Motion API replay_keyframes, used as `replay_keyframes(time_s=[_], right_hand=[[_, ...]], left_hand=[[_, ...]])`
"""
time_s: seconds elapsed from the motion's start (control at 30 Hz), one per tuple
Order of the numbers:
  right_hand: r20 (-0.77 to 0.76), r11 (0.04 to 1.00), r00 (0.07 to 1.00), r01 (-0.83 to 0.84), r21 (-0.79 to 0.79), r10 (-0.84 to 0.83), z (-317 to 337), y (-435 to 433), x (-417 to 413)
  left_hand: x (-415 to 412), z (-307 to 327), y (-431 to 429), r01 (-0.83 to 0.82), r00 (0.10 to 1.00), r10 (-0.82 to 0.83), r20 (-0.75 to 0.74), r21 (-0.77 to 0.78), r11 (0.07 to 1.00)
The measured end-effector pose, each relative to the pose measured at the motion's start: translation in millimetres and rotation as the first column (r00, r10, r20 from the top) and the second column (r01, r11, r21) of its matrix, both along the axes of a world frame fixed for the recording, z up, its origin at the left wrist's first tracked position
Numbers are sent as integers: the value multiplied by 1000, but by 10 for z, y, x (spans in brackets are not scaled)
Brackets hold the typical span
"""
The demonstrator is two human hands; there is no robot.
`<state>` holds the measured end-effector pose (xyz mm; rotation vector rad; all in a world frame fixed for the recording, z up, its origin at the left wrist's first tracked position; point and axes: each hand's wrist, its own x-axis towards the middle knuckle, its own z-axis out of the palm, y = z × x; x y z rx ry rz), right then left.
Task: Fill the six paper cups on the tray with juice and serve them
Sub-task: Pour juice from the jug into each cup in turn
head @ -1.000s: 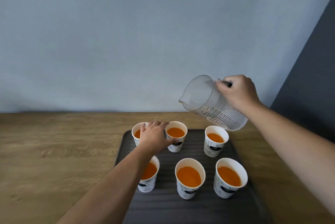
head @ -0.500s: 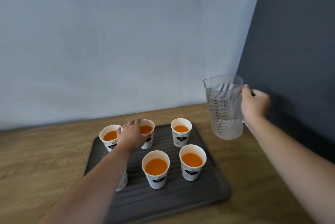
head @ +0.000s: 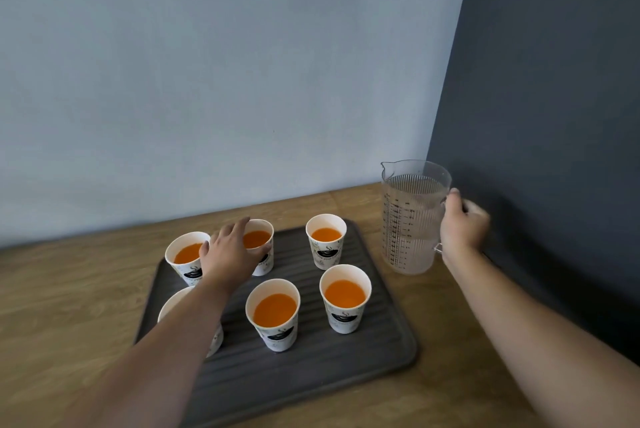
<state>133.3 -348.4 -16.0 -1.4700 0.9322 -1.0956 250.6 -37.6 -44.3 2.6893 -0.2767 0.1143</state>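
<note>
Several white paper cups with orange juice stand on a dark ribbed tray (head: 311, 368). My left hand (head: 230, 254) reaches over the tray and holds the back middle cup (head: 258, 238) between thumb and fingers. The back left cup (head: 188, 252) and back right cup (head: 325, 235) stand beside it. My forearm partly hides the front left cup (head: 173, 303). The front middle cup (head: 275, 313) and front right cup (head: 345, 294) are in plain view. My right hand (head: 462, 230) grips the handle of a clear, empty-looking pitcher (head: 408, 219), upright just right of the tray.
The tray lies on a wooden table (head: 69, 306) that runs into a corner. A pale blue wall is behind it and a dark grey wall (head: 554, 150) stands close behind the pitcher on the right.
The pitcher went from tilted above the tray's back right cups to upright and lower, right of the tray. My left hand stayed on the back middle cup. The view swung right.
</note>
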Motion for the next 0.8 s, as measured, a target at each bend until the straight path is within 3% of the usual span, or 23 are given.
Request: replay_keyframes(time_s=[0.2,0.43,0.53,0.63,0.8], right_hand=[[2,1000,1000,3,15,-3,-51,-18,-6],[-131,997,991,14,-74,-23,11,-37,-64],[-139,975,987,55,-214,-86,115,15,-143],[-217,925,973,-5,-380,-84,268,166,-237],[-184,803,979,-176,-570,84,380,546,-343]], left_hand=[[21,-24,2,-7,1000,7,4,-3,1000],[-14,29,11,-14,1000,14,-18,-5,1000],[-43,107,36,10,1000,-10,-11,-5,1000],[-77,204,65,43,999,-43,-4,2,999],[-155,351,137,79,997,-79,9,22,997]])
